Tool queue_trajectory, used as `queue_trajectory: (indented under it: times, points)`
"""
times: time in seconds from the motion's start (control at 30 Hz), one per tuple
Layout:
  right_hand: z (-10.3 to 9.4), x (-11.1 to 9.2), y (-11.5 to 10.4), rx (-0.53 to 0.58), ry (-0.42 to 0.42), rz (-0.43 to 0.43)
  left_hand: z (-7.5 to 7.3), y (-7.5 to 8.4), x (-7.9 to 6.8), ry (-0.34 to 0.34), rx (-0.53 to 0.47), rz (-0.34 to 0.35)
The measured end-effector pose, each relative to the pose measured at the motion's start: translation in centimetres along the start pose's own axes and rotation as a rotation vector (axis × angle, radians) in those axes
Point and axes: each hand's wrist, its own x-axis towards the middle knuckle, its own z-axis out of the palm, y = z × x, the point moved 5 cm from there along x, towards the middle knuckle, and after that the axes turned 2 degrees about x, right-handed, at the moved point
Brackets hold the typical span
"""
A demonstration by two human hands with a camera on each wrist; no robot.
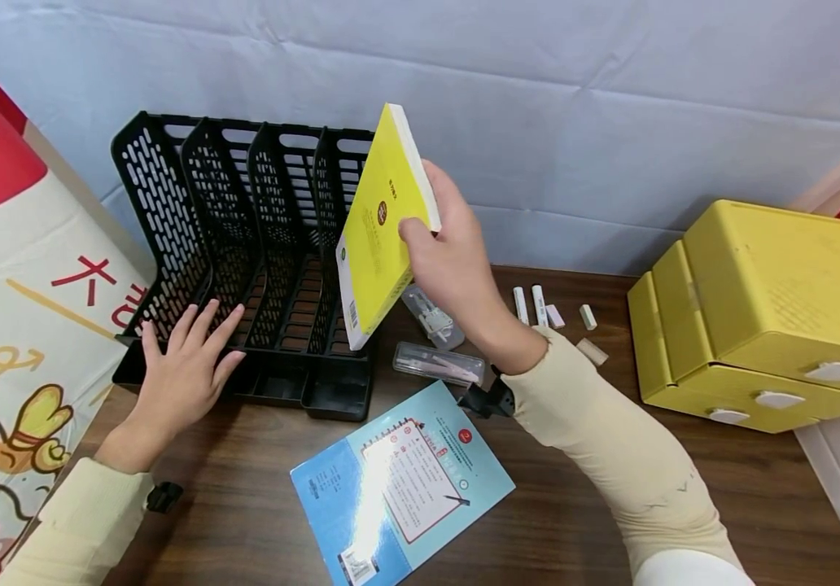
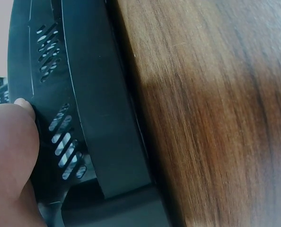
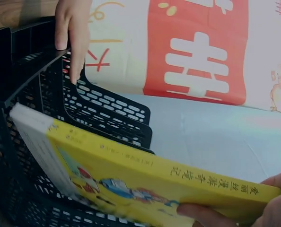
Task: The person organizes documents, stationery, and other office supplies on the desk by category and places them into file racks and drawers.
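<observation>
A yellow book [image 1: 383, 220] is gripped at its upper right edge by my right hand [image 1: 457, 252], thumb on one cover and fingers behind. It is tilted, its lower end beside the rightmost section of a black file organizer [image 1: 259, 138]. In the right wrist view the yellow book [image 3: 145, 175] shows its spine and a picture cover. My left hand [image 1: 185, 366] rests with spread, straight fingers on the front left of the organizer. The left wrist view shows the thumb [image 2: 13, 151] against the black plastic [image 2: 102, 94].
A blue book [image 1: 401, 488] lies on the wooden table. Behind it are a clear pencil case [image 1: 438, 364], a compass set [image 1: 432, 317], white markers [image 1: 540, 305] and erasers [image 1: 588, 317]. A yellow drawer box [image 1: 772, 317] stands at the right.
</observation>
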Motion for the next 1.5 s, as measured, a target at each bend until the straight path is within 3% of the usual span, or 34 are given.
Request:
queue_trajectory:
  times: [0.33, 0.7, 1.07, 1.5]
  points:
    - [2.9, 0.5, 2.6, 0.042, 0.031, -0.085, 0.1, 0.0, -0.4, -0.011, -0.01, -0.019]
    - [5.0, 0.3, 4.5, 0.031, 0.074, -0.096, 0.3, -0.2, -0.5, -0.036, -0.01, -0.038]
    - [5.2, -0.9, 4.4, -0.07, 0.096, -0.142, 0.1, -0.2, -0.5, -0.029, -0.021, -0.033]
    - [5.0, -2.2, 4.7, -0.117, -0.001, -0.162, 0.0, 0.1, -0.1, -0.006, -0.024, -0.001]
